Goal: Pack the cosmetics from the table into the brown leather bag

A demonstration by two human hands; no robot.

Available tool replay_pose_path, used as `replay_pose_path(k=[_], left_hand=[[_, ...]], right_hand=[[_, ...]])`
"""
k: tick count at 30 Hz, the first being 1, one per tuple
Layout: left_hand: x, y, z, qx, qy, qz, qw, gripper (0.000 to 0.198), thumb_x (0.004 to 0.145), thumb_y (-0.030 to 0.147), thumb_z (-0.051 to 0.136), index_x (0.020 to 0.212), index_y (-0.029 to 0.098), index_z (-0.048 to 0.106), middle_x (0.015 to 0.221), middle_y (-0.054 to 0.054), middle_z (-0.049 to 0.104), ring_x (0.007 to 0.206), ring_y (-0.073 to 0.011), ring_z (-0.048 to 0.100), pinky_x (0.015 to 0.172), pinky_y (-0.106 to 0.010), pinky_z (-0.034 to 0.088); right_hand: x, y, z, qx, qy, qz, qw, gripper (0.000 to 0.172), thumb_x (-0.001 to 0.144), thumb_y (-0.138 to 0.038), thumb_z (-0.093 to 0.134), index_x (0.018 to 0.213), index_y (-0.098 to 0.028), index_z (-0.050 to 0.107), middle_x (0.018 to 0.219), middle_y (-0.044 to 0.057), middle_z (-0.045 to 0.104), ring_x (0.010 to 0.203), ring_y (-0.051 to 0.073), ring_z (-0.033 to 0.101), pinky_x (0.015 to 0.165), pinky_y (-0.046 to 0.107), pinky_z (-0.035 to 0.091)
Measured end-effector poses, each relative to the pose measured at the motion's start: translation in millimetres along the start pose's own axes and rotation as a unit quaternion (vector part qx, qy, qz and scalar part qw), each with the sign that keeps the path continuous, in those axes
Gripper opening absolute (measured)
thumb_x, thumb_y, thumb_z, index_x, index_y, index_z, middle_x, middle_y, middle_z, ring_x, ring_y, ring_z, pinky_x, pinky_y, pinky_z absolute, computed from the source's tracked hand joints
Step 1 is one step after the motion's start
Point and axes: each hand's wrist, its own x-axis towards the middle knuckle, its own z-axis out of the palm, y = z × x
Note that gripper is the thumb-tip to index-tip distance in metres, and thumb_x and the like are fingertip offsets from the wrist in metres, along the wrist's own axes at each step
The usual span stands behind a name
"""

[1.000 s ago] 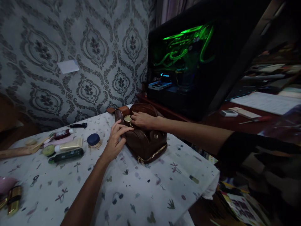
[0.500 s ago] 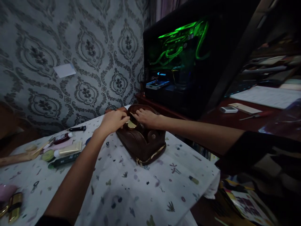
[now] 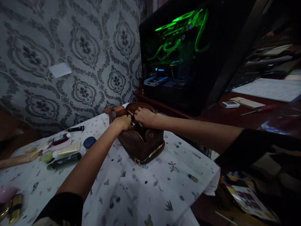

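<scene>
Two bare hands work at the open mouth of a dark brown bag at the far corner of a table draped in a white printed cloth, close to the table's right edge. The left hand reaches in from the near left side, its fingers bent down into the opening; the tips are out of sight, and whether they grip anything cannot be told. The right hand comes across from the right, fingers curled over the opening just beside the left — its tips, too, are hidden, so a grasp cannot be confirmed. A glint of gold shows between the two hands, too small to identify. The bag's gold zipper faces the table's near side. Toward the far edge, left of the bag, lie a black tube and a dark red bottle; nearer are a cream tube and a green tube, almost touching. A blue-lidded jar stands near the left forearm, partly behind it. A gold-and-black object lies far to the left — beyond the table's right edge, a computer case glows green on a reddish desk.
</scene>
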Motion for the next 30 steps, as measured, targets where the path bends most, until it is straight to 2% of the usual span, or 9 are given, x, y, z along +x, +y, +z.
replay_pose_path(k=[4,10,13,19,25,30], left_hand=[[3.8,-1.8,3.1,-0.014,0.006,0.003,1.000,0.051,0.087,0.045,0.061,0.127,0.016,0.047,0.137,-0.020,0.059,0.128,-0.0301,0.058,0.100,-0.038,0.049],[6.7,-9.2,14.2,-0.043,0.027,0.031,0.998,0.053,0.089,0.045,0.059,0.131,0.018,0.042,0.145,-0.021,0.052,0.132,-0.0316,0.054,0.101,-0.041,0.048],[11.4,-12.2,19.7,-0.053,0.035,0.040,0.997,0.052,0.087,0.041,0.061,0.130,0.019,0.043,0.141,-0.021,0.055,0.130,-0.0316,0.056,0.100,-0.041,0.048],[20.4,-15.7,26.3,-0.072,0.069,0.069,0.993,0.054,0.081,0.027,0.068,0.129,0.020,0.045,0.132,-0.017,0.062,0.123,-0.0287,0.061,0.098,-0.034,0.048],[18.9,-20.3,30.0,-0.085,0.087,0.083,0.989,0.044,0.080,0.032,0.069,0.118,0.017,0.053,0.121,-0.013,0.067,0.113,-0.0245,0.064,0.095,-0.031,0.050],[22.8,-17.4,29.6,-0.084,0.088,0.073,0.990,0.050,0.079,0.032,0.072,0.121,0.013,0.053,0.125,-0.019,0.065,0.117,-0.0287,0.063,0.098,-0.034,0.049]], right_hand=[[1.0,-2.1,-0.1,0.012,0.000,0.005,1.000,0.036,0.087,-0.025,0.066,0.117,-0.005,0.064,0.116,0.021,0.065,0.113,0.029,0.060,0.094,0.036,0.047],[-1.6,-0.3,-3.0,0.025,0.002,0.043,0.999,0.042,0.090,-0.005,0.049,0.132,-0.004,0.054,0.126,0.024,0.058,0.117,0.028,0.060,0.091,0.034,0.051],[-4.5,1.3,-7.2,0.029,-0.008,0.041,0.999,0.040,0.090,-0.003,0.047,0.128,-0.006,0.057,0.126,0.023,0.058,0.113,0.026,0.062,0.089,0.032,0.052],[-4.5,1.2,-10.2,0.024,-0.022,0.032,0.999,0.029,0.088,0.000,0.048,0.110,-0.006,0.067,0.118,0.022,0.062,0.110,0.028,0.064,0.085,0.031,0.053],[-1.1,3.8,-3.1,0.017,-0.014,0.016,1.000,0.029,0.090,-0.002,0.046,0.110,-0.006,0.068,0.117,0.022,0.063,0.109,0.028,0.065,0.084,0.031,0.053],[2.5,4.9,-0.4,0.009,-0.007,-0.007,1.000,0.026,0.088,-0.004,0.053,0.107,-0.006,0.070,0.109,0.020,0.068,0.103,0.025,0.067,0.081,0.028,0.052]])
